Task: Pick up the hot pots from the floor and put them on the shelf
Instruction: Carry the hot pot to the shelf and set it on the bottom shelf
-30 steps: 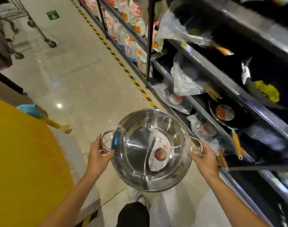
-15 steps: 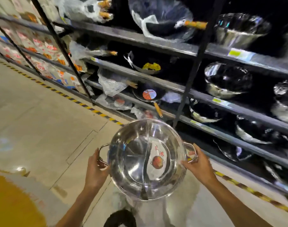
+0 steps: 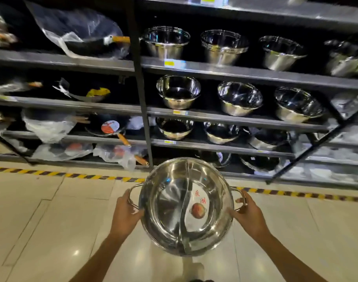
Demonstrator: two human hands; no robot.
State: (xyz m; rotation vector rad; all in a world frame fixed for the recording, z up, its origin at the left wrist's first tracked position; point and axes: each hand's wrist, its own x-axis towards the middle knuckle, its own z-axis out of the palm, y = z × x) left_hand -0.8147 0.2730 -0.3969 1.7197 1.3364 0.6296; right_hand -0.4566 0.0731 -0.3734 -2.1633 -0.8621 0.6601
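Holding the hot pot (image 3: pixel 186 206) out in front of you, you have it clear of the floor (image 3: pixel 41 210), level and open side up, on the near side of the striped tape line (image 3: pixel 72 175). Your left hand (image 3: pixel 126 213) is wrapped around the left loop handle (image 3: pixel 133 195), thumb on top and fingers curled under the rim. Your right hand (image 3: pixel 249 215) grips the right loop handle (image 3: pixel 240 197) the same way, closed on the metal with the thumb lying along the outside.

The pot is a wide, shiny steel one split into 2 halves by a curved divider (image 3: pixel 184 200) running from the far rim to the near rim. A paper label (image 3: pixel 198 208) with red characters and a round picture lies in the right half; the left half shows only reflections.

Straight ahead of you stands the shelf (image 3: pixel 235 73), dark metal with several tiers. To the right of the upright post (image 3: pixel 140 88), its tiers carry rows of steel bowls (image 3: pixel 240 100), set apart from one another, with yellow price tags (image 3: pixel 177 112) on the front edges. To the left of the post, the tiers hold dark pans with wooden handles (image 3: pixel 111 127), many in clear plastic bags (image 3: pixel 49 127). The lowest tier just beyond your pot is too dark to read.
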